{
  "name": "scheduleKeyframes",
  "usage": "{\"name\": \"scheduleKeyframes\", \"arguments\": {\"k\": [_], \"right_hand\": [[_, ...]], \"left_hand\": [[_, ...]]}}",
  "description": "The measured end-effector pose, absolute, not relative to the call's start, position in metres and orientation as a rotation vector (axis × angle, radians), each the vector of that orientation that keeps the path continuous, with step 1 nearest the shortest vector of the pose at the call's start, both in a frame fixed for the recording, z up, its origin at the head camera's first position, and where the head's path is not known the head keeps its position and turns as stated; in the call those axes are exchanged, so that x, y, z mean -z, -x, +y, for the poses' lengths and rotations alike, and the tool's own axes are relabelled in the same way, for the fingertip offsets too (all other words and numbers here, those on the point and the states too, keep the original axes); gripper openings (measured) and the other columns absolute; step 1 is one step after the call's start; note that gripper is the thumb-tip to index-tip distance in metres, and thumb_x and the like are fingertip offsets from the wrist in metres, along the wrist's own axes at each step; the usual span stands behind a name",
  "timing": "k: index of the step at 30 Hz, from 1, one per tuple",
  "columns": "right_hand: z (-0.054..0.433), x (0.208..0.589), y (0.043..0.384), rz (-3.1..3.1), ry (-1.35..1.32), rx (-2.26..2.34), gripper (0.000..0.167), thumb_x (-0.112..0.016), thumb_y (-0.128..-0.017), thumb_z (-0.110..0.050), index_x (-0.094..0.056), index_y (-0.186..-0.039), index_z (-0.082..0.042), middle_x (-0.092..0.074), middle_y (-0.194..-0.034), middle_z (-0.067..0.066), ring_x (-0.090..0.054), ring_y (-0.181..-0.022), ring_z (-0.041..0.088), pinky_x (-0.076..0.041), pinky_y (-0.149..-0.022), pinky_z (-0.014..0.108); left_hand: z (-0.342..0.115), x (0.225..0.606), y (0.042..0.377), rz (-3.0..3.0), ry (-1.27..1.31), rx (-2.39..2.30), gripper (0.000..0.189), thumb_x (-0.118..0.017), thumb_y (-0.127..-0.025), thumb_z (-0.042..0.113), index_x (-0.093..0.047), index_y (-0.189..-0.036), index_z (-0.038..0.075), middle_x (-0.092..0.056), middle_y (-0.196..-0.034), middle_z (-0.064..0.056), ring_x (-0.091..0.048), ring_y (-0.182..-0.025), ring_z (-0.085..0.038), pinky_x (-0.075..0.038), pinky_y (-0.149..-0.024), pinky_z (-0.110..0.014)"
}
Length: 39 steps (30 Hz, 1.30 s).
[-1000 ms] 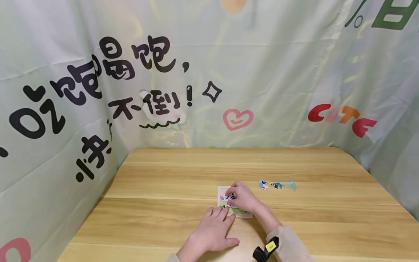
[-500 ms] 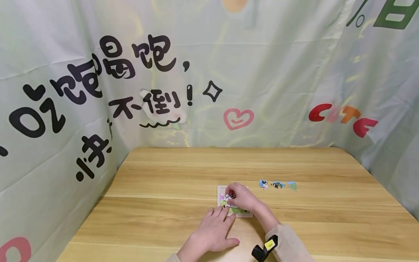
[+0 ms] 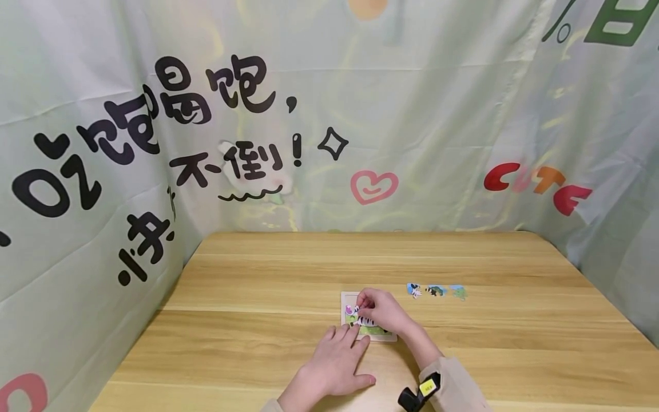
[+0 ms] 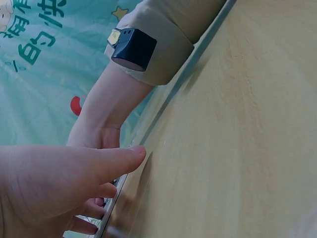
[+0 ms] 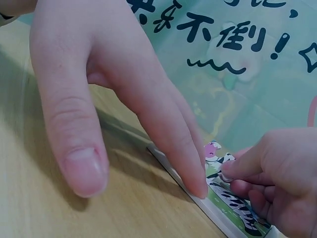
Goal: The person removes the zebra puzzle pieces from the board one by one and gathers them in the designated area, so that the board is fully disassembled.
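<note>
A small jigsaw puzzle board point(image 3: 350, 297) with a pale border lies in the middle of the table, showing a zebra picture on green. My right hand point(image 3: 383, 312) bends over it from the right. In the right wrist view its thumb and forefinger pinch a small puzzle piece point(image 5: 226, 177) at the zebra's neck, largely hidden by the fingertips. The striped zebra body point(image 5: 237, 204) lies below that hand. With fingers spread and straight, my left hand point(image 3: 340, 360) rests its fingertips on the board's near left edge.
Three loose puzzle pieces with blue and animal prints lie in a row to the board's right: a left one point(image 3: 414, 290), a middle one point(image 3: 436, 291) and a right one point(image 3: 458, 292). A printed curtain point(image 3: 427, 126) surrounds the wooden table point(image 3: 257, 286).
My right hand has lowered slightly over the board, and the striped piece in its fingers has come down. More of the zebra's striped body shows now. My left hand stays in place.
</note>
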State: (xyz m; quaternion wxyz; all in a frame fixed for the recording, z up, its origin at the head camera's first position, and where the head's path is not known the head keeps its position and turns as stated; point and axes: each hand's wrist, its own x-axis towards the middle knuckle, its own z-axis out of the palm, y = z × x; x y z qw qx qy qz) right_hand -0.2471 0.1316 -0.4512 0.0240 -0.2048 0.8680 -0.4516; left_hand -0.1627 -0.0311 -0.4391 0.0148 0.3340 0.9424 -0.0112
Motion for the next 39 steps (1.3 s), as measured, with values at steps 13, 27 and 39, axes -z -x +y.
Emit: {"name": "scheduleKeyframes", "arguments": {"k": [13, 27, 39], "right_hand": [[0.140, 0.446, 0.247, 2.542, 0.596, 1.559, 0.011, -0.060, -0.086, -0.001, -0.060, -0.096, 0.000, -0.057, -0.082, 0.004, -0.052, -0.074, 0.014, -0.045, -0.066, 0.024], [0.200, 0.438, 0.246, 2.348, 0.194, 1.930, 0.021, -0.060, -0.084, 0.000, -0.054, -0.101, 0.011, -0.060, -0.084, 0.011, -0.059, -0.077, 0.021, -0.053, -0.067, 0.028], [0.256, 0.441, 0.234, 2.552, 0.177, 1.709, 0.027, -0.062, -0.086, -0.006, -0.056, -0.105, 0.013, -0.059, -0.077, 0.005, -0.051, -0.062, 0.012, -0.045, -0.052, 0.024]], "left_hand": [[-0.030, 0.438, 0.163, 2.923, -1.048, 0.031, 0.072, -0.049, -0.083, 0.065, -0.045, -0.138, 0.018, -0.037, -0.144, -0.010, -0.034, -0.131, -0.027, -0.029, -0.106, -0.044], [-0.032, 0.436, 0.162, 2.927, -1.044, 0.021, 0.074, -0.051, -0.081, 0.065, -0.044, -0.138, 0.019, -0.036, -0.145, -0.010, -0.033, -0.131, -0.027, -0.027, -0.107, -0.044], [-0.031, 0.437, 0.162, 2.922, -1.050, 0.041, 0.074, -0.049, -0.082, 0.066, -0.043, -0.139, 0.019, -0.035, -0.145, -0.010, -0.033, -0.132, -0.027, -0.027, -0.107, -0.043]]}}
